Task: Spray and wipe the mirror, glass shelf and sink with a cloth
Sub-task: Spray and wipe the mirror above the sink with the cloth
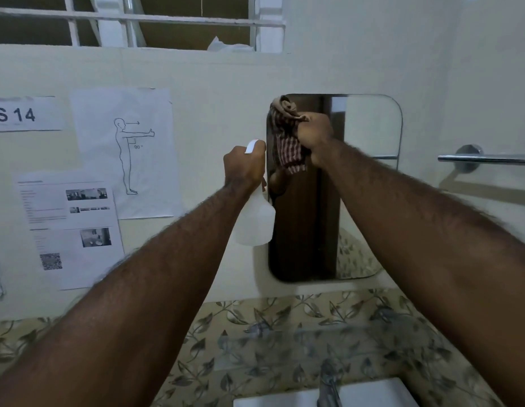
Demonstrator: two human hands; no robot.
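A rounded rectangular mirror (369,136) hangs on the pale wall ahead. My right hand (315,135) presses a red-and-white checked cloth (286,142) against the mirror's upper left part. My left hand (245,165) grips the neck of a translucent white spray bottle (256,221), held upright just left of the mirror's edge. At the bottom of the view, the white sink (372,392) and its metal tap (328,383) show below floral tiles. I see no glass shelf.
Printed sheets (123,151) are taped to the wall at the left. A chrome towel bar (484,158) projects from the wall at the right. A barred window (138,22) runs along the top. Floral tiles (270,333) cover the wall behind the sink.
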